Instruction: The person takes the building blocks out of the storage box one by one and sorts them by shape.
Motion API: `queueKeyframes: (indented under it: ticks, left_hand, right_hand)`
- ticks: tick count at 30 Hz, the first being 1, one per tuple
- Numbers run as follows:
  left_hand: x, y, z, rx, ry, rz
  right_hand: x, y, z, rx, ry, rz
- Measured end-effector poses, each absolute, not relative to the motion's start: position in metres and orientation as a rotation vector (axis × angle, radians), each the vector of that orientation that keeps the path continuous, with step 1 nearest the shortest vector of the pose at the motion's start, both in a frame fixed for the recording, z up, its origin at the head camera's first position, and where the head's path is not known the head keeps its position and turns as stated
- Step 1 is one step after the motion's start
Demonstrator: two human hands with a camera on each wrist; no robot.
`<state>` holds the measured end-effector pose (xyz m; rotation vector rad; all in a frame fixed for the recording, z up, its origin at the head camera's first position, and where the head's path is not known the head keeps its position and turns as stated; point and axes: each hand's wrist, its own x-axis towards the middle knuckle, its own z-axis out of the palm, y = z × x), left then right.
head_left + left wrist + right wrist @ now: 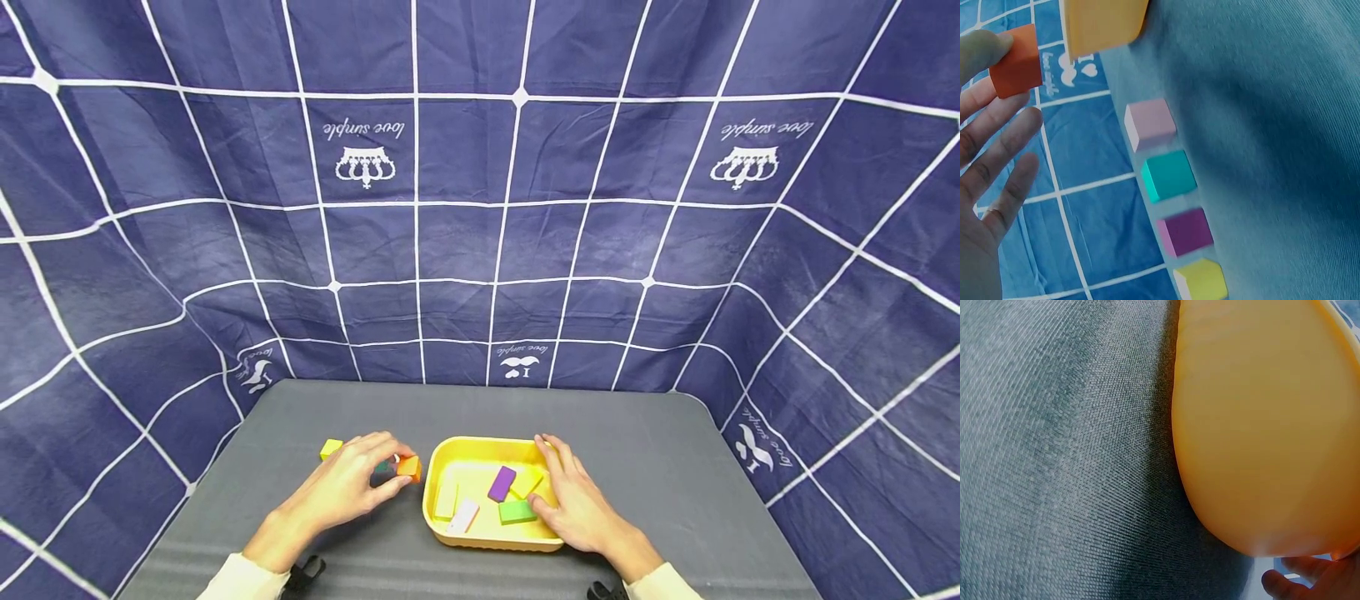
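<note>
Between thumb and fingertips my left hand [352,477] pinches an orange block [408,468], just left of a yellow plastic bin [487,542]. The left wrist view shows the same orange block [1016,61] held up off the table. My right hand [577,504] grips the bin's right side, its thumb over the rim close to a green block [517,512]. Inside the bin also lie a purple block [502,483], a pink block [463,517] and yellow blocks [446,502]. In the right wrist view the bin's outer wall [1266,425] covers most of that hand.
A spaced row on the table holds a pink block [1150,124], a teal block [1169,176], a purple block [1186,232] and a yellow block [1202,280]. My left hand partly hides this row in the head view. Blue checked cloth [465,242] surrounds the grey table [660,467].
</note>
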<state>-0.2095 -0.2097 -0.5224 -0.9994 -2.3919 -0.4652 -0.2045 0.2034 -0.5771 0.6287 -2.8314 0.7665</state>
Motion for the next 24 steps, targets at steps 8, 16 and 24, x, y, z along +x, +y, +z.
queueKeyframes:
  ticks: [8, 16, 24]
  left_hand:
    - [-0.208, -0.23, -0.523, -0.924, -2.379, -0.482]
    - [-0.212, -0.25, -0.525, -0.878, -2.372, -0.509]
    - [-0.215, -0.269, -0.528, -0.815, -2.345, -0.498]
  right_hand:
    - [-0.205, 0.203, -0.577, 0.631, -2.814, 0.753]
    - [-0.205, 0.204, -0.579, 0.618, -2.842, 0.775]
    - [-0.206, 0.203, -0.578, 0.615, -2.834, 0.773]
